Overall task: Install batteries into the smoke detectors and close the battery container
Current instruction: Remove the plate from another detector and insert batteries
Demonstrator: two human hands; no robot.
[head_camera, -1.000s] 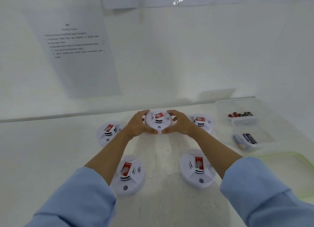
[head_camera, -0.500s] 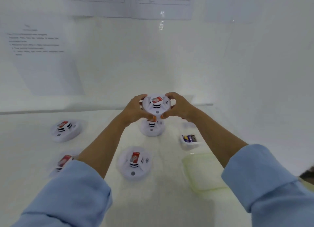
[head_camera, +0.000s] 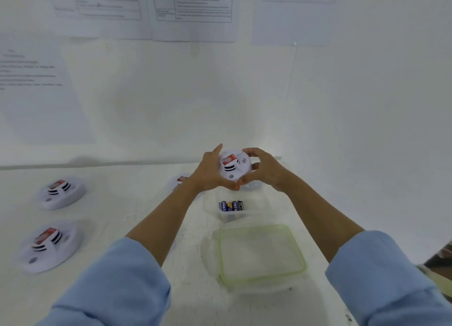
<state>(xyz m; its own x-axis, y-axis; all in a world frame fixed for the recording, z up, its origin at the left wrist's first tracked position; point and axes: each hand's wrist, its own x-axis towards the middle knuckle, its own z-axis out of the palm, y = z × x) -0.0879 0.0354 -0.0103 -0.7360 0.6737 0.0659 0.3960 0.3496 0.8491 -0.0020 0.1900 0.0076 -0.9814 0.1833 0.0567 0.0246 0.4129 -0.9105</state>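
Both the left hand (head_camera: 208, 174) and right hand (head_camera: 265, 170) grasp the smoke detector (head_camera: 234, 165) by its rim, aloft above the batteries (head_camera: 231, 206); it looks light, rigid, smooth plastic, best gripped at the edge.

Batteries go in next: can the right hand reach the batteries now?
Likely yes once freed: the right hand grips the smoke detector, but the batteries lie uncovered close by.

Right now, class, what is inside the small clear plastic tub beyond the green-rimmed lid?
The small clear plastic tub holds a row of blue and black cylindrical batteries lying side by side. Their exact count, and anything lying beneath them, cannot be made out.
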